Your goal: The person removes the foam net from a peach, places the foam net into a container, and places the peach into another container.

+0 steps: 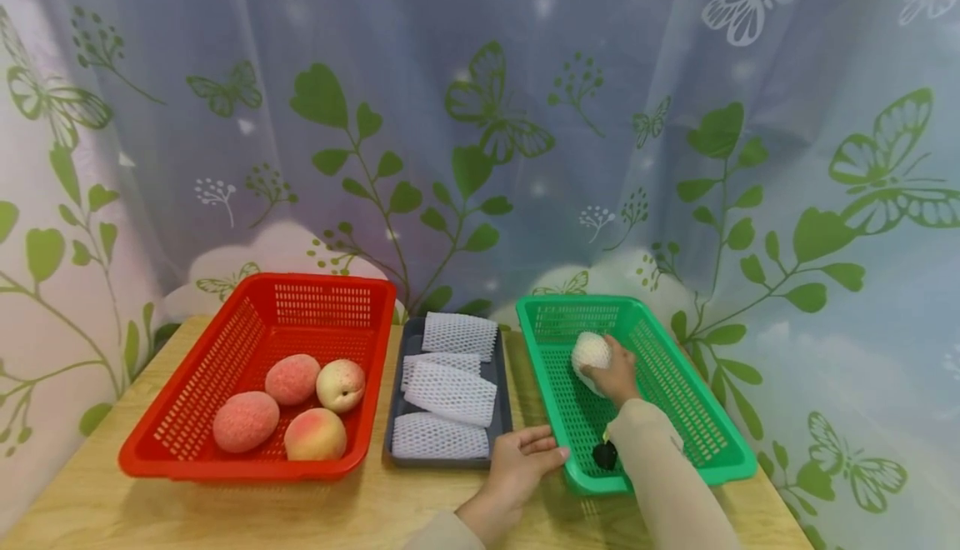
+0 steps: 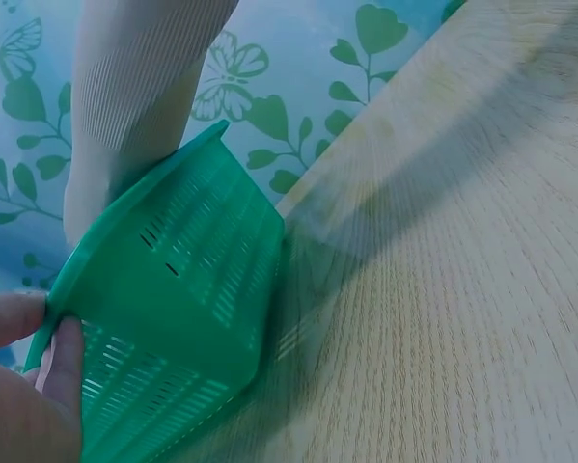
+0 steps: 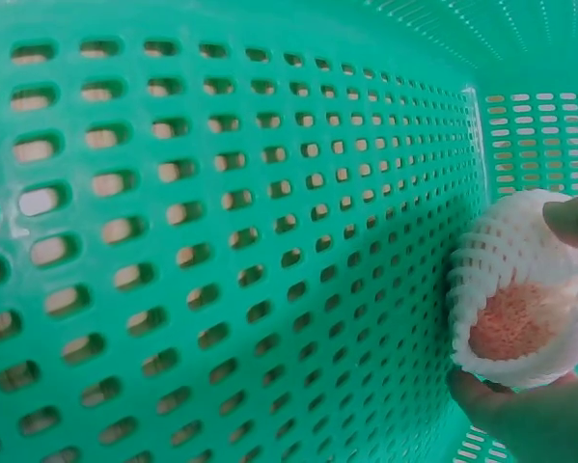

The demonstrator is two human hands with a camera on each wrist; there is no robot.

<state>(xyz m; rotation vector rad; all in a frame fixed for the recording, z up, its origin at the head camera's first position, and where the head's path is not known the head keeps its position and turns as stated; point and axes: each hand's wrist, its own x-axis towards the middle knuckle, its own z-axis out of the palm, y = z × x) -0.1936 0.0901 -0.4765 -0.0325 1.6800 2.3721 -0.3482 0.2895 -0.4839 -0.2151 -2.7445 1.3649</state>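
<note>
Inside the green basket (image 1: 536, 350), my right hand (image 1: 619, 373) grips a peach in a white foam net sleeve (image 1: 590, 353), toward the basket's far part. In the right wrist view, the thumb and fingers hold the net sleeve (image 3: 501, 241) from opposite sides, and the reddish peach skin (image 3: 515, 323) shows through its open end. My left hand (image 1: 517, 471) is at the basket's near left corner. Seen from the left wrist, its thumb and fingers pinch the green rim (image 2: 76, 260).
A red basket (image 1: 255, 471) on the left holds several bare peaches (image 1: 292, 379). Between the baskets, a dark grey tray (image 1: 442, 462) carries several white foam net sleeves (image 1: 452, 392). A small black object (image 1: 604, 454) shows beside the right sleeve. Behind the wooden table (image 1: 82, 458) hangs a patterned curtain (image 1: 420, 117).
</note>
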